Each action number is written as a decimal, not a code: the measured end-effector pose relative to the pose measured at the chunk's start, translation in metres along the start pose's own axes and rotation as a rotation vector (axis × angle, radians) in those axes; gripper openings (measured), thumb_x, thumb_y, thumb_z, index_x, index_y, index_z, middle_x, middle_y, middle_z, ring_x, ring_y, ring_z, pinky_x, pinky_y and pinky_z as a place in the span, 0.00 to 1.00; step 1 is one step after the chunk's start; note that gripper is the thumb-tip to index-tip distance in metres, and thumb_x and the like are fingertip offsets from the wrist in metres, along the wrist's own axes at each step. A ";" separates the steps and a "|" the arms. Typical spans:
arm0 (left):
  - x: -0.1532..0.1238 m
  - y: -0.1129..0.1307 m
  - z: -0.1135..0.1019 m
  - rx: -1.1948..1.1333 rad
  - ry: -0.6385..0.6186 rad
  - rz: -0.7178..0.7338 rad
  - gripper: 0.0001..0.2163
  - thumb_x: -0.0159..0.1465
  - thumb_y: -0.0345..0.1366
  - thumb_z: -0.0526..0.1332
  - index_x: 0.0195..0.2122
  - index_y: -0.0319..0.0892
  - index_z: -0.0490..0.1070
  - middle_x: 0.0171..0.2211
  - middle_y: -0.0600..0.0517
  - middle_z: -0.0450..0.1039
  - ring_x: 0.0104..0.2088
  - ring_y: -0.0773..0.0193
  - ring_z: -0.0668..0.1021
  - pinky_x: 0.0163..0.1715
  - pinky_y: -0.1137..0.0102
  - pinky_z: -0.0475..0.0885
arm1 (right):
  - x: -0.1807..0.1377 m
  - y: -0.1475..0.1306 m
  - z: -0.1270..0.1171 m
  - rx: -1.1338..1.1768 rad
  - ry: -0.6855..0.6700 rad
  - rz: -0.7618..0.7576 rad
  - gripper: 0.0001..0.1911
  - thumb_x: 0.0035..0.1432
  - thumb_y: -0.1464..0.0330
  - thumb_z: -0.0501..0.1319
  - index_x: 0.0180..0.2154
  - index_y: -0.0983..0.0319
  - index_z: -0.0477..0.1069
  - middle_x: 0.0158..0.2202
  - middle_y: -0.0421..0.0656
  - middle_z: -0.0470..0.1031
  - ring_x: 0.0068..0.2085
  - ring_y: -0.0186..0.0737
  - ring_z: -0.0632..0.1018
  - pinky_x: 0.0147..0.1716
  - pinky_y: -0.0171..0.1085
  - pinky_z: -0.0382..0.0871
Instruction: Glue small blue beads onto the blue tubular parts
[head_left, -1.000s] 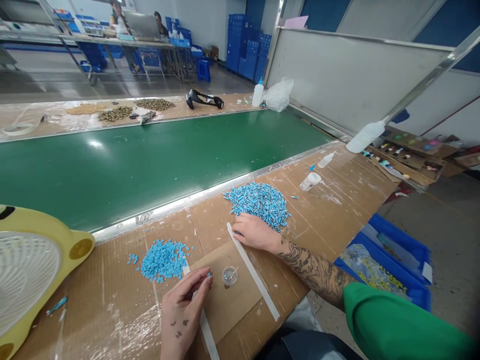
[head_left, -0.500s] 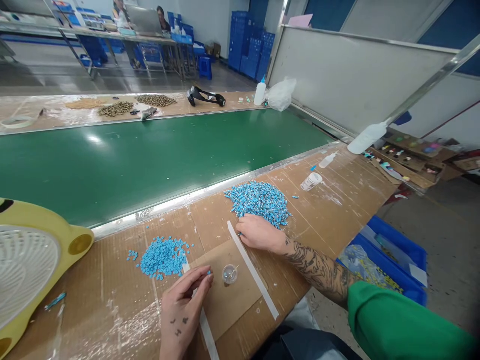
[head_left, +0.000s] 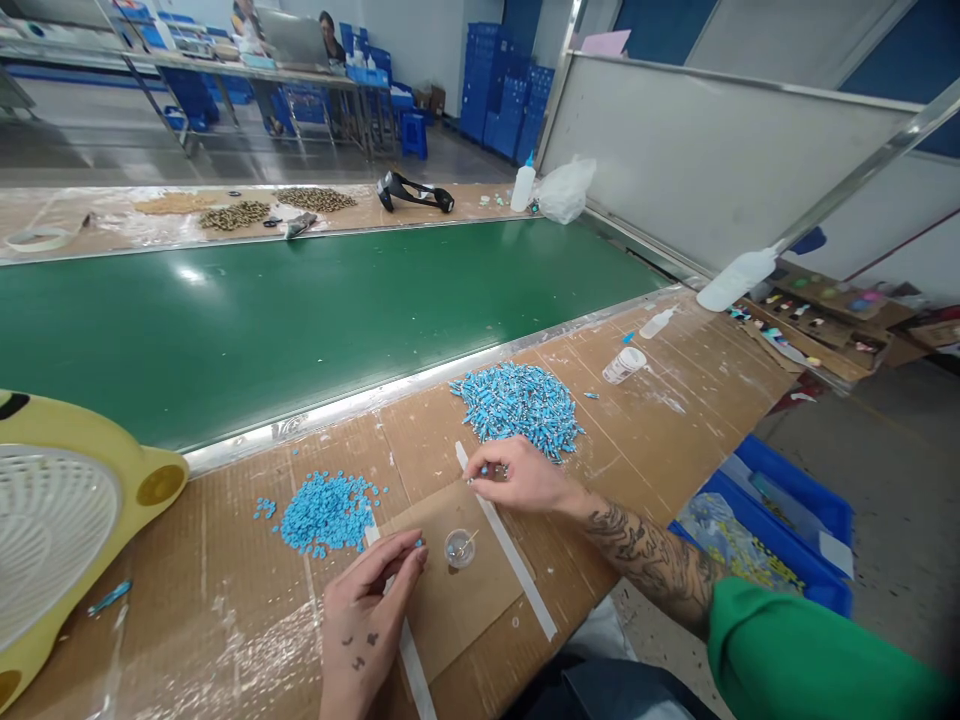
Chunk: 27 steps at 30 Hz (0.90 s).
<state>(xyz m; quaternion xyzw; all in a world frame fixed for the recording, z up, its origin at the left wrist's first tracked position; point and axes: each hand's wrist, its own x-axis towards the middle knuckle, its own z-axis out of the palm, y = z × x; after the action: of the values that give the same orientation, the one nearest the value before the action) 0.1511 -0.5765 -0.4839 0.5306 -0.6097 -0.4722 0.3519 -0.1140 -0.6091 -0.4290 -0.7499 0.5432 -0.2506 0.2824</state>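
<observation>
My left hand [head_left: 367, 615] rests on the cardboard-covered bench, thumb and forefinger pinched on a small blue bead beside a little clear cup [head_left: 458, 548] with a thin stick in it. My right hand [head_left: 517, 475] hovers at the near edge of the pile of blue tube-shaped pieces [head_left: 519, 401], fingers pinched on one small blue piece over a white strip [head_left: 510, 550]. A second heap of round blue beads [head_left: 326, 512] lies left of the cup. Another white strip [head_left: 409, 650] runs under my left hand.
A green conveyor belt [head_left: 300, 300] runs behind the bench. A yellow fan [head_left: 52, 530] stands at the left. A white bottle [head_left: 621, 364] and small dropper bottle [head_left: 655, 321] lie at the right. Blue crates [head_left: 780, 520] sit on the floor. People sit far back.
My right hand has lifted off the pile's edge and drawn back a little, now pinching a small blue piece. My left hand has stayed put.
</observation>
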 end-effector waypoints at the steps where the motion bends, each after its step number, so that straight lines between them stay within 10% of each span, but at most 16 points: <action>1: 0.000 0.000 0.000 0.003 0.003 0.011 0.11 0.63 0.49 0.66 0.40 0.51 0.83 0.41 0.52 0.82 0.41 0.59 0.82 0.41 0.69 0.76 | -0.003 -0.007 0.005 0.215 0.081 0.020 0.03 0.57 0.71 0.66 0.35 0.64 0.78 0.35 0.42 0.79 0.35 0.33 0.76 0.38 0.34 0.69; 9: -0.004 -0.001 0.000 0.018 0.052 0.058 0.08 0.63 0.46 0.68 0.42 0.55 0.82 0.42 0.57 0.82 0.40 0.64 0.81 0.40 0.72 0.74 | -0.012 -0.046 0.053 1.094 0.153 0.313 0.13 0.46 0.67 0.73 0.31 0.67 0.75 0.26 0.42 0.78 0.25 0.31 0.76 0.25 0.30 0.69; 27: -0.002 0.005 -0.003 0.145 0.112 0.356 0.07 0.65 0.38 0.67 0.44 0.53 0.80 0.41 0.59 0.81 0.38 0.69 0.82 0.38 0.79 0.76 | -0.016 -0.062 0.061 0.677 0.214 0.263 0.04 0.52 0.69 0.68 0.31 0.65 0.77 0.28 0.40 0.78 0.28 0.31 0.76 0.28 0.29 0.69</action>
<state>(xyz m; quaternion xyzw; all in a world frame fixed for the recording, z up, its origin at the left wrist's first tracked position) 0.1528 -0.5749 -0.4780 0.4636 -0.7058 -0.3272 0.4241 -0.0352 -0.5693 -0.4304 -0.5075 0.5478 -0.4543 0.4857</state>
